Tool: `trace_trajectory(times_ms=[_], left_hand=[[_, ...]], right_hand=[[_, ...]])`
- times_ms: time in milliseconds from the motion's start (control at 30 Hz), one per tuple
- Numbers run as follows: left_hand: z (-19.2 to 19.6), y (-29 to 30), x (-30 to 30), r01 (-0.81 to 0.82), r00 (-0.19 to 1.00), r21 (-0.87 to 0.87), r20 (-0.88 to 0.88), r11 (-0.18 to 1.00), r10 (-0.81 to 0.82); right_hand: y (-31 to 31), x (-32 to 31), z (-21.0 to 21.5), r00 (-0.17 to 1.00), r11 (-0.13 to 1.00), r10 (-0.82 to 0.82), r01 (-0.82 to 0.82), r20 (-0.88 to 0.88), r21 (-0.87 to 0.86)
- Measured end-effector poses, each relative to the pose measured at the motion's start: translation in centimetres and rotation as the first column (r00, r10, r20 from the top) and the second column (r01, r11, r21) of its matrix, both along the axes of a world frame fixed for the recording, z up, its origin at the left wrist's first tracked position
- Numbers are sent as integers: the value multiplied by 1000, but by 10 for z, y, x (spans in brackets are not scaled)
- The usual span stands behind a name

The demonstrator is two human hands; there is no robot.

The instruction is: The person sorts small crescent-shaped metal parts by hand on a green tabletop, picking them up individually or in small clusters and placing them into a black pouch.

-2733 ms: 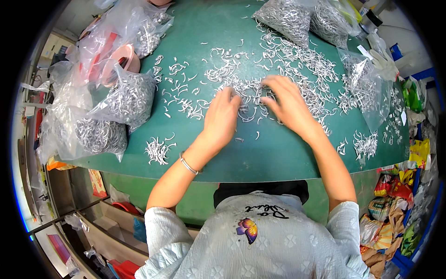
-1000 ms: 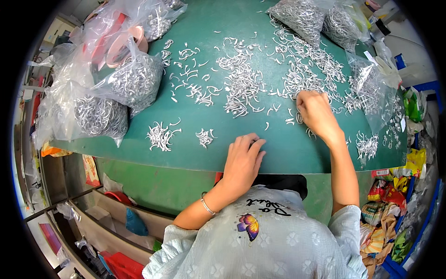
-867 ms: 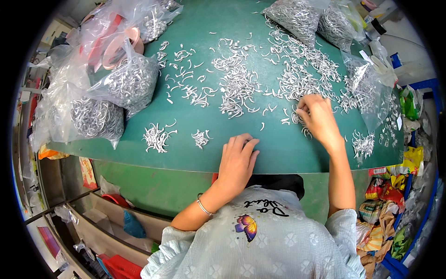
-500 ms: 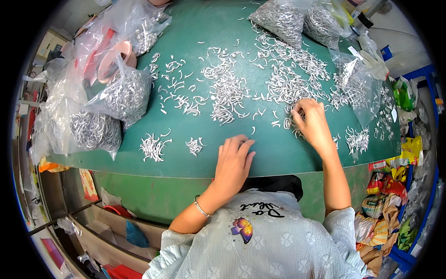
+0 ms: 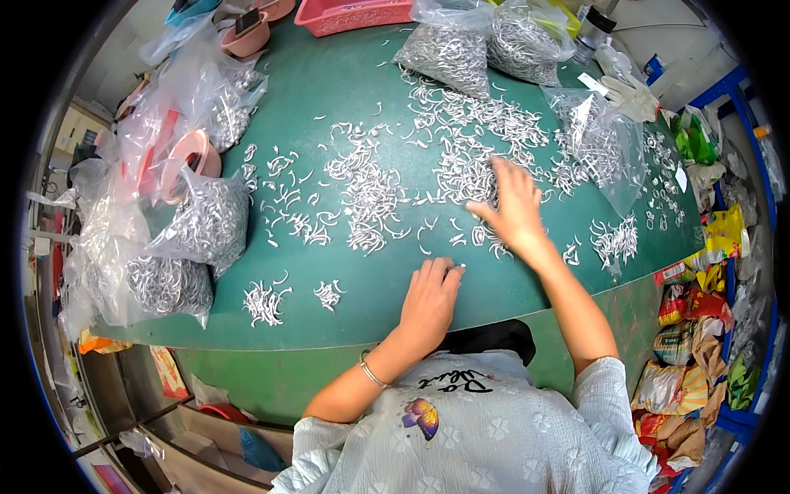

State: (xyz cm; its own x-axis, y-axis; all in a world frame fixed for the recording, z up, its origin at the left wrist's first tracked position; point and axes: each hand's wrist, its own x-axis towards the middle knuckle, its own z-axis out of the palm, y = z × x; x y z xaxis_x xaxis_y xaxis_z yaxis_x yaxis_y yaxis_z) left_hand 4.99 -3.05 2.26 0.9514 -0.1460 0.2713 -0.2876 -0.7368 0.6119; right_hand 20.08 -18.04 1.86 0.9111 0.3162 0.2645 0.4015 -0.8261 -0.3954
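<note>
Many small curved silvery metal pieces lie in heaps on the green tabletop. Over the near edge of the large right-hand heap (image 5: pixel 463 169), my right hand (image 5: pixel 517 210) is open, thumb and fingers spread apart. My left hand (image 5: pixel 430 298) rests near the table's front edge with bent fingers. Its thumb and index finger meet at a tiny silvery piece (image 5: pixel 461 265), mostly hidden by the fingertips. Just beyond that hand are a few loose pieces. The middle heap (image 5: pixel 366 198) lies farther left, and two little piles, one larger (image 5: pixel 265 303) and one smaller (image 5: pixel 328 294), sit near the front left.
Clear bags of pieces stand at left (image 5: pixel 210 214) and far right (image 5: pixel 448 58); another bag (image 5: pixel 597 144) lies open at right. Beside it is a separate small pile (image 5: pixel 615 240). A pink tray (image 5: pixel 354 18) stands at the back. Packets (image 5: pixel 671 387) crowd the blue shelf at right.
My right hand has spread its fingers and reached farther over the large heap. My left hand stays near the front edge. The whole view has shifted.
</note>
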Motion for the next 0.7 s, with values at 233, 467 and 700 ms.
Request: trace_trajectory(times_ms=[233,467,700], left_hand=[[1,6,-11,47,999,-26,28,999,-46],[-4,14,-26,23,1000,-97,-13,995,-24],[2,16,-31,-90,996,-135,-20,987,88]], right_hand=[[22,20,-6,965,896,210,-255,160,363],[-5,45,50,697,519,460,291,-550,803],[-49,13,36,959,949,238,-196,-155,249]])
